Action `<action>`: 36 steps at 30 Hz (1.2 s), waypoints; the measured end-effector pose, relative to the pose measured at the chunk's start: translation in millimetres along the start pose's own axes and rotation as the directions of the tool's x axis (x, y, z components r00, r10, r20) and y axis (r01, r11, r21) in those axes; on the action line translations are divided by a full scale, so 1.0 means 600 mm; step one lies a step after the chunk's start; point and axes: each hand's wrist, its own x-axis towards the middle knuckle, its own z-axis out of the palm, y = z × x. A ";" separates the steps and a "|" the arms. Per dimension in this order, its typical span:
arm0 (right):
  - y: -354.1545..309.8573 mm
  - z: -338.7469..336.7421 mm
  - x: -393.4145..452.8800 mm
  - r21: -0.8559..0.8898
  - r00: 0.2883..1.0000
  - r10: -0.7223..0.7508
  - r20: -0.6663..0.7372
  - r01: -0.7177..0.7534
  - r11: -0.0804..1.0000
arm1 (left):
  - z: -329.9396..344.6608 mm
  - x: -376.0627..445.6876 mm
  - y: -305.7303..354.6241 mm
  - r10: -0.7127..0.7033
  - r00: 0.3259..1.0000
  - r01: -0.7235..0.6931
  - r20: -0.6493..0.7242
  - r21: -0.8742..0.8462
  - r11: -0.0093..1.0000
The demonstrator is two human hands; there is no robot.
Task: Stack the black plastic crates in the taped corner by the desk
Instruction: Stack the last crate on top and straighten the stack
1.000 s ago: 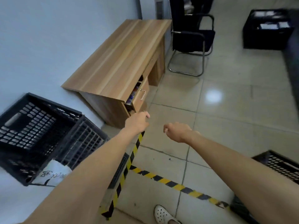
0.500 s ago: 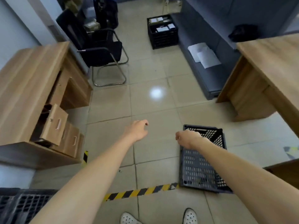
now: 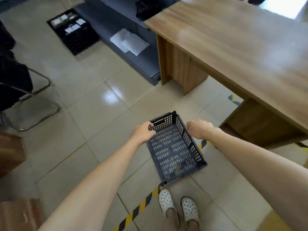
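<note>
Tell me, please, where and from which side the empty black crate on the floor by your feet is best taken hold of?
Probably by the rims of its two long sides, from above. The crate sits upright and open-topped, long axis running away from the feet, with the left hand and right hand at those sides near its far end. A handle slot shows in the far short wall as an alternative.

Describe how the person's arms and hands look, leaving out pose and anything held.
Both forearms are bare right up to the frame edge, no sleeves showing. The left hand and right hand wear no gloves, and no watch, ring or wristband is visible. The picture is slightly blurred, so finer marks cannot be made out.
</note>
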 end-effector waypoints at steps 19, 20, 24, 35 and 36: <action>0.195 0.274 0.320 0.283 0.965 0.214 0.152 -0.250 0.926 | 0.316 0.337 -0.103 -0.234 0.972 0.212 -0.002 -0.414 0.885; 0.198 0.307 0.332 0.286 0.961 0.210 0.180 -0.256 0.923 | 0.346 0.342 -0.123 -0.252 0.968 0.227 0.000 -0.431 0.874; 0.215 0.437 0.366 0.267 0.942 0.280 0.186 -0.323 0.908 | 0.461 0.339 -0.217 -0.391 0.919 0.369 0.049 -0.456 0.810; 0.277 0.625 0.461 0.447 0.882 0.377 0.283 -0.469 0.761 | 0.634 0.401 -0.340 -0.592 0.779 0.568 0.204 -0.629 0.531; 0.277 0.634 0.466 0.450 0.885 0.389 0.255 -0.465 0.762 | 0.638 0.407 -0.349 -0.605 0.774 0.560 0.189 -0.649 0.514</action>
